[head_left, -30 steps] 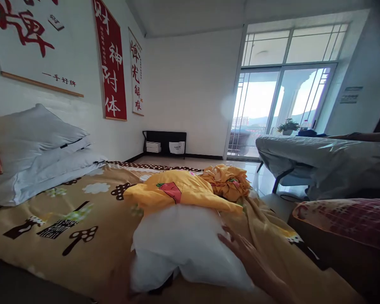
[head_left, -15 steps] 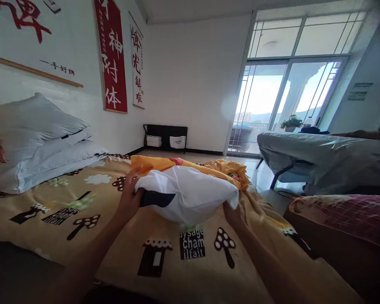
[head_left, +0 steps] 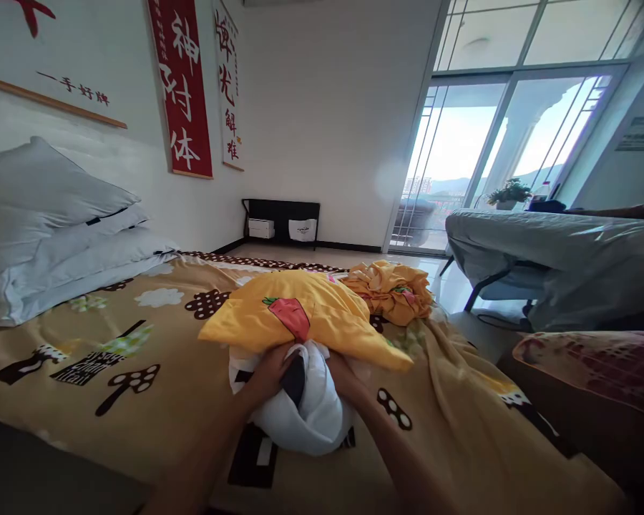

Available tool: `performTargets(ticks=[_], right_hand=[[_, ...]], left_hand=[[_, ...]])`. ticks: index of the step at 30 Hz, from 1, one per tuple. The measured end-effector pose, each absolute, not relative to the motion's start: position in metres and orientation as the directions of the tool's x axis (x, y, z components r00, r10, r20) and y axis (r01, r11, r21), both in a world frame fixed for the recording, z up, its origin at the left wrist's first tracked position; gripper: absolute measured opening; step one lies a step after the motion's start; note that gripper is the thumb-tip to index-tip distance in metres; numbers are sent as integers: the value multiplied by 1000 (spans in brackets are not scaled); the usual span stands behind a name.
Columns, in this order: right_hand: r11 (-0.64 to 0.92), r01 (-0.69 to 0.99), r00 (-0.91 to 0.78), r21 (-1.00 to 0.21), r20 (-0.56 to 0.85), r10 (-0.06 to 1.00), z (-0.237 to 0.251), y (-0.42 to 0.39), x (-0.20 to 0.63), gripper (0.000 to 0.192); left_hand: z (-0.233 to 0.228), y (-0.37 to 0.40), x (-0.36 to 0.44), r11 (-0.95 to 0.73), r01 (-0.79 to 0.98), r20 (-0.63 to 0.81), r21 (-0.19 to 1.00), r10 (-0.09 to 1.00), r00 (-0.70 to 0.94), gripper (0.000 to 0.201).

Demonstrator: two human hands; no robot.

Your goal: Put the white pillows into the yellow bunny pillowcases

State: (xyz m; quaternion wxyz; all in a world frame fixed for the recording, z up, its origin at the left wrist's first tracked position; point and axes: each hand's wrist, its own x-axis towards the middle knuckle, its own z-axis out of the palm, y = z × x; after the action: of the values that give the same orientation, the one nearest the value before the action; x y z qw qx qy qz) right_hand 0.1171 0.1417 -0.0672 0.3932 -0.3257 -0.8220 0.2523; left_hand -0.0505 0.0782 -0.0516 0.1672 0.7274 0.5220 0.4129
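Head view of a bed, seen from its foot. Both hands meet at the picture's centre, at 6 o'clock of the yellow pillowcase with a red strawberry print (head_left: 305, 318). The left hand (head_left: 271, 372) and the right hand (head_left: 343, 373) are each clenched on the bunched end of a soft white pillow (head_left: 305, 418), gripping its fabric on either side of a dark fold; individual fingertips are partly buried in the cloth. The pillow's near end bulges toward the viewer and rests on the tan bedspread printed with brown mushrooms and houses (head_left: 112, 357), while its far end lies under the yellow pillowcase, whose open edge drapes over the hands' knuckles. Whether the pillow is inside the case or merely beneath it cannot be told.

At 1 o'clock of the pillowcase, just beside it, lies a crumpled yellow-orange cloth heap (head_left: 391, 290). At 9 o'clock, well apart, two grey-white pillows (head_left: 54, 236) are stacked against the wall. Above them hang a red scroll with white characters (head_left: 181, 86) and a white scroll with red characters (head_left: 228, 86). At 3 o'clock stands a cot under a grey cover (head_left: 558, 265); behind it, a glass sliding door (head_left: 488, 150). A low black shelf (head_left: 282, 225) sits against the far wall.
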Motion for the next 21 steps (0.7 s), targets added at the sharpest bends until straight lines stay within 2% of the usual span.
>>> performTargets(ticks=[2, 4, 5, 7, 9, 10, 12, 14, 17, 19, 21], right_hand=[[634, 374, -426, -677, 482, 766, -71, 138, 121, 29], [602, 401, -367, -690, 482, 796, -71, 129, 126, 31], [594, 410, -340, -692, 488, 804, -70, 123, 130, 31], [603, 443, -255, -664, 551, 795, -66, 111, 140, 27], [610, 523, -92, -595, 672, 735, -59, 100, 153, 21], [593, 575, 16, -564, 732, 681, -55, 95, 162, 18], [510, 635, 218, -580, 769, 601, -49, 86, 179, 19], [452, 571, 313, -685, 691, 652, -47, 75, 194, 21], [494, 370, 173, -787, 581, 796, -55, 52, 199, 22], [562, 290, 55, -774, 600, 798, -64, 33, 188, 29], [621, 299, -6, -724, 649, 760, -74, 18, 168, 45]], left_hand=[[-47, 71, -44, -402, 688, 440, 604, 888, 133, 35], [-43, 64, -36, -448, 764, 562, 465, 816, 136, 33], [-42, 60, -32, -477, 796, 662, 373, 738, 131, 32], [-41, 53, -27, -486, 853, 857, 190, 505, 97, 30], [-38, 47, -27, -437, 892, 952, 118, 304, 23, 32], [-35, 45, -28, -433, 892, 964, 132, 266, -13, 32], [-27, 40, -35, -480, 847, 946, 229, 314, -77, 26], [-17, 36, -42, -536, 759, 885, 370, 453, -111, 25], [-4, 31, -48, -566, 619, 755, 545, 652, -68, 29], [4, 31, -46, -541, 562, 619, 626, 783, 65, 30], [10, 35, -43, -464, 547, 449, 697, 877, 171, 31]])
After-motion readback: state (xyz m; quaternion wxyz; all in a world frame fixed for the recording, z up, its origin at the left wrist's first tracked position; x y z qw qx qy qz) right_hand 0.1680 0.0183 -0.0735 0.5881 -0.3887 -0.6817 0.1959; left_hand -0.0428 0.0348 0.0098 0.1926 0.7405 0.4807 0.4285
